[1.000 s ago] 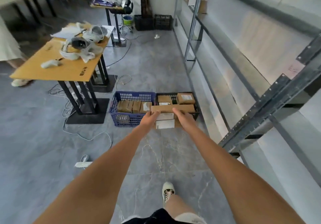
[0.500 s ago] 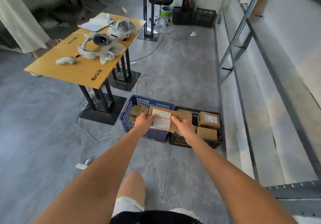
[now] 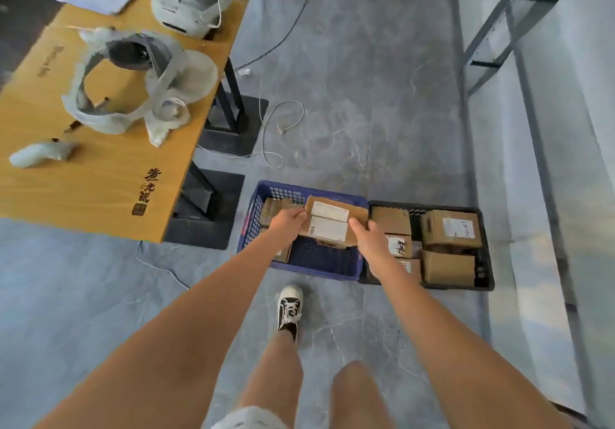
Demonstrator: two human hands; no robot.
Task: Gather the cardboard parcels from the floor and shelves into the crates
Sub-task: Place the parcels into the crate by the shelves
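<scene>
Parcel (image 3: pixel 332 225) is held at both ends by left hand (image 3: pixel 288 220) and right hand (image 3: pixel 364 239) above the blue crate (image 3: pixel 316 267); released tilted, it may be caught on the rim.

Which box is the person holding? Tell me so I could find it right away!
Find the blue crate on the floor beside the black crate. Just above it, the left hand and right hand grip one cardboard parcel by its ends. Unlike the others, it is up in the air, with two white labels on top.
</scene>
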